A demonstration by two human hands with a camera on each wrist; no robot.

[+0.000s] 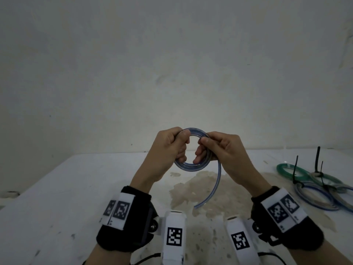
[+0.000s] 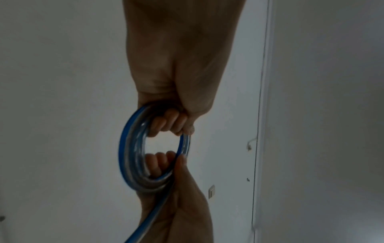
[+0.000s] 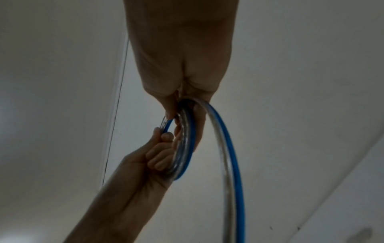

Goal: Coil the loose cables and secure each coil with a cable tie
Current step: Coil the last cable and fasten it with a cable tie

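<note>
Gripping fingers (image 1: pixel 181 150) hiding coil (image 1: pixel 191 167) sides

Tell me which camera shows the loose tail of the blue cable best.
The head view: the loose tail hangs from the right hand down to its cut end above the table. The right wrist view shows it running out of frame; the left wrist view catches only a short stretch.

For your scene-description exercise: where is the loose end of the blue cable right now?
In the head view, the loose end hangs below the coil held by the left hand and right hand, just above the stained table, between the wrists.
</note>
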